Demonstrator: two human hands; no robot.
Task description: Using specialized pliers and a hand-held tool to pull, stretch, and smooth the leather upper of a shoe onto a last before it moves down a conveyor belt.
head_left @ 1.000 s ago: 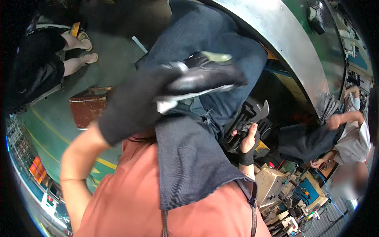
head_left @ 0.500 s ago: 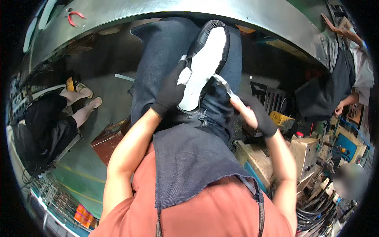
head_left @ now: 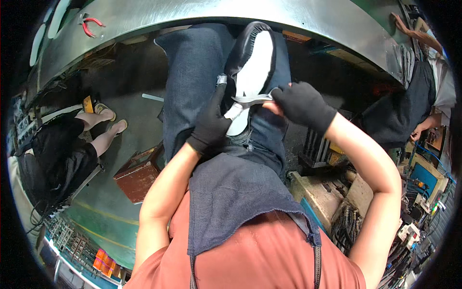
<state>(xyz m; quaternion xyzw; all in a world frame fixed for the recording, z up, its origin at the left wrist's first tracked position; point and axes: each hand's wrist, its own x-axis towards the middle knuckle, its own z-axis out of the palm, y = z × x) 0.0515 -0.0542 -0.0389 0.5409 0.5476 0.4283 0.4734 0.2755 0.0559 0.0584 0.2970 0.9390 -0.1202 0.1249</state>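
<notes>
Black, glossy shoe with a white, foot-shaped underside (head_left: 258,60): underside up, toe extending beyond the left fingers (head_left: 219,96), heel end beside them. Curved, silver-coloured metal tool (head_left: 250,100): crosswise over the underside, projecting leftward from the right fingers (head_left: 285,98).

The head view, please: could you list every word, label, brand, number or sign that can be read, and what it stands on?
No text can be read.
Shoe, white underside: none that I can make out.
Curved metal tool in the right hand: none discernible.
Orange objects, lower left: too small and blurred.
</notes>
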